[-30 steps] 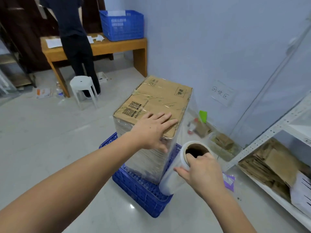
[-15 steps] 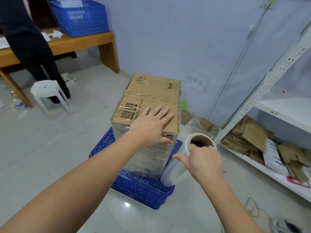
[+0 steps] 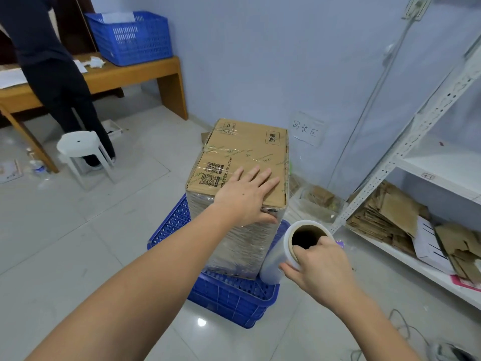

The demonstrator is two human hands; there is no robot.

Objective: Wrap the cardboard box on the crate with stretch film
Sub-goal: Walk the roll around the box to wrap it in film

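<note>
A tall cardboard box [image 3: 242,149] stands upright on an upturned blue crate [image 3: 229,295] on the floor. Shiny stretch film covers its side faces; the top is bare cardboard with labels. My left hand [image 3: 247,194] lies flat on the near part of the box top, fingers straight, thumb over the front edge. My right hand [image 3: 317,267] grips the upper end of the stretch film roll [image 3: 289,251], with fingers hooked into its cardboard core. The roll stands tilted against the box's near right corner.
A white metal shelf [image 3: 406,152] with flattened cardboard [image 3: 390,214] stands at the right. Scrap packaging [image 3: 317,199] lies by the wall behind the box. A person [image 3: 54,74] stands at a wooden table [image 3: 145,74] with a blue basket [image 3: 130,35], beside a white stool [image 3: 80,152]. Cables [image 3: 406,332] lie near right.
My view has swung round the box toward the right, bringing the shelf into sight. The right hand has carried the roll along the box's near right corner. The left hand stays flat on top.
</note>
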